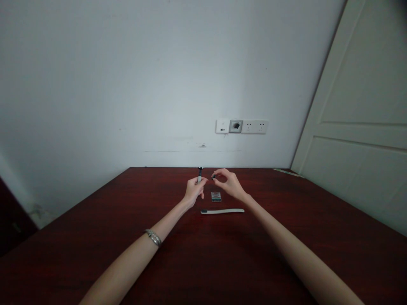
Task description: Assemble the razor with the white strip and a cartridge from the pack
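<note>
My left hand (193,190) is closed around the pale handle of a razor-like tool (200,173), which stands upright with its dark T-shaped head at the top. To the right of it, my right hand (229,183) pinches a small dark piece (213,176) between thumb and fingertips; its exact kind is too small to make out. The two hands are close together but apart. Below them on the table lies a small clear rectangular case (216,196) with dark contents. Nearer to me, a long, thin, pale handle with a dark end (222,211) lies crosswise.
The dark red wooden table (95,220) reaches back to a white wall with socket plates (254,126). A flat pale strip (288,173) lies at the table's far right edge. A white panelled door (362,140) stands on the right.
</note>
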A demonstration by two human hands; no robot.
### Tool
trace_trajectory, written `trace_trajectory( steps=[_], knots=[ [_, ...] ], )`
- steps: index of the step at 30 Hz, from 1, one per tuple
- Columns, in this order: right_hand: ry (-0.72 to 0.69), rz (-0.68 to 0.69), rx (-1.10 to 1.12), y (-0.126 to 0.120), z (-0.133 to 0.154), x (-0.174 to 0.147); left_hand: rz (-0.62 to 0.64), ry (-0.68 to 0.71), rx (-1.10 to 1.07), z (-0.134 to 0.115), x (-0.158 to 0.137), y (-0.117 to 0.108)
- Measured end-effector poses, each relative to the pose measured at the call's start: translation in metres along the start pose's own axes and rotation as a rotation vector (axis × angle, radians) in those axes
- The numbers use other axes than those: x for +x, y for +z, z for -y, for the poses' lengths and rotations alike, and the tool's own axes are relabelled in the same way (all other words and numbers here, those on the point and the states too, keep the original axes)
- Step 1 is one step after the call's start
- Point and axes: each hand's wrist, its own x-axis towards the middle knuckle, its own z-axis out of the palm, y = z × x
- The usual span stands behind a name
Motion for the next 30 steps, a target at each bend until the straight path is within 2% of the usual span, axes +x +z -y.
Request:
trace_trajectory(
  steps=[7,12,21,30],
  knots=[
    [-0.121,0.085,-0.187,0.001,-0.005,0.0,-0.018,0.02,0.04,-0.001,-0.001,0.002],
    [-0.143,0.16,-0.284,0.0,-0.001,0.0,-0.02,0.031,0.035,-0.003,-0.002,0.002],
    [-0.15,0.196,-0.284,0.002,0.001,-0.001,-0.021,0.024,0.078,-0.001,-0.001,0.002],
    [-0.119,0.178,-0.234,-0.005,-0.01,-0.002,-0.047,0.008,0.014,-0.004,0.0,0.0]
  ],
)
